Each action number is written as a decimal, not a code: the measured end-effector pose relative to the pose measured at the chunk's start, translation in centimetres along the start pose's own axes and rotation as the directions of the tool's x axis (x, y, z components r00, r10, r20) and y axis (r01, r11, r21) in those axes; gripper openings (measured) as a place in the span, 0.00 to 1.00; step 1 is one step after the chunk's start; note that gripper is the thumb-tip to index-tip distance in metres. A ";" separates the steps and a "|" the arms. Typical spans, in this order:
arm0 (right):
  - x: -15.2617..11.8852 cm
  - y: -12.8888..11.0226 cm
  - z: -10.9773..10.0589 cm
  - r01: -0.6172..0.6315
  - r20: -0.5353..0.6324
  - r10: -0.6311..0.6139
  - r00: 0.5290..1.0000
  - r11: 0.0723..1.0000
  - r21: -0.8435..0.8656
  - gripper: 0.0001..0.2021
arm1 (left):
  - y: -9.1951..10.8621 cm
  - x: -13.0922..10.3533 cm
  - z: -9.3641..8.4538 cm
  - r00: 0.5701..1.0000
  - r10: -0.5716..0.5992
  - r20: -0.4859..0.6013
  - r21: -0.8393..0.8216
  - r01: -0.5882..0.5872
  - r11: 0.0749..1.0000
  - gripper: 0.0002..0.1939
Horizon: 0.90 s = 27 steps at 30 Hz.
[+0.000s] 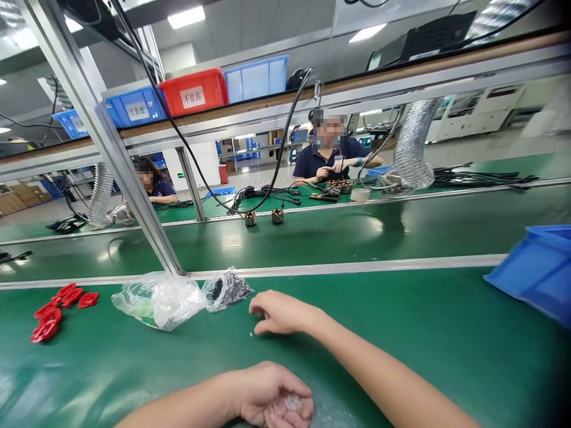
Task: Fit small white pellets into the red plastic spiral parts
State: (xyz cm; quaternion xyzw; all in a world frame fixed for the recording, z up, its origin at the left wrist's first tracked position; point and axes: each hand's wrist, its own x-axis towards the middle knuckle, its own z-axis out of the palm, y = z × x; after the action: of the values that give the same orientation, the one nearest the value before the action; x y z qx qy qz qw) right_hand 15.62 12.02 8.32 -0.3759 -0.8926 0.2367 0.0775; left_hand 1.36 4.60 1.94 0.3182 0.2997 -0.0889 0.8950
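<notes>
Head view shows my left grip [263,389] cupping small, translucent whitish pieces [292,403], likely light and slippery, best pinched by their edges; beyond it, my right grip [283,312] is loosely parted.

Fluorescent ceiling lights [186,17] shone over a factory hall, where green-topped workbenches [423,309] ran in long rows. A metal-framed shelf [250,107] held a red bin [195,91] between blue ones. Silvery ducts [413,139] hung to the benches, and pale machine cabinets [479,113] stood on a glossy grey floor [267,172] near a white pillar [196,167].
</notes>
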 end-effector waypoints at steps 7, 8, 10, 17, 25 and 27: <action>1.0 -1.2 2.5 0.046 -0.008 -0.046 0.999 0.999 0.006 0.03 | 0.3 -0.3 -0.4 0.999 0.022 -0.023 -0.031 -0.023 0.999 0.16; 0.6 -1.2 1.8 0.046 -0.038 -0.045 0.998 0.999 0.011 0.03 | 0.4 -0.4 -0.7 0.999 0.045 -0.027 -0.065 -0.047 0.997 0.16; -0.6 -1.2 0.1 0.062 -0.092 -0.058 0.994 0.997 0.043 0.06 | 0.9 -0.6 -1.3 0.987 0.140 -0.079 -0.168 -0.152 0.974 0.17; -2.1 -1.4 -2.5 0.259 -0.221 -0.198 0.955 0.921 0.292 0.12 | 4.1 -2.6 -2.4 0.817 0.411 -0.405 -0.094 -0.484 0.870 0.19; 3.0 4.8 5.0 0.271 -0.719 0.056 0.692 0.904 0.331 0.23 | 8.8 -20.2 -1.6 0.345 0.670 -0.658 0.529 -0.421 0.737 0.26; 3.5 5.6 6.7 0.278 -0.672 -0.020 0.740 0.919 0.280 0.22 | 8.5 -25.8 -1.3 0.147 0.708 -0.691 0.663 -0.261 0.702 0.26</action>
State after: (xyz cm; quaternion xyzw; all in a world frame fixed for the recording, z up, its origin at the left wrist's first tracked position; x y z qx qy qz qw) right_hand 14.54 15.46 -0.34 -0.3398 -0.7760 0.2428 0.4727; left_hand -17.03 11.25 20.84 0.5594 0.5999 0.3512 0.4515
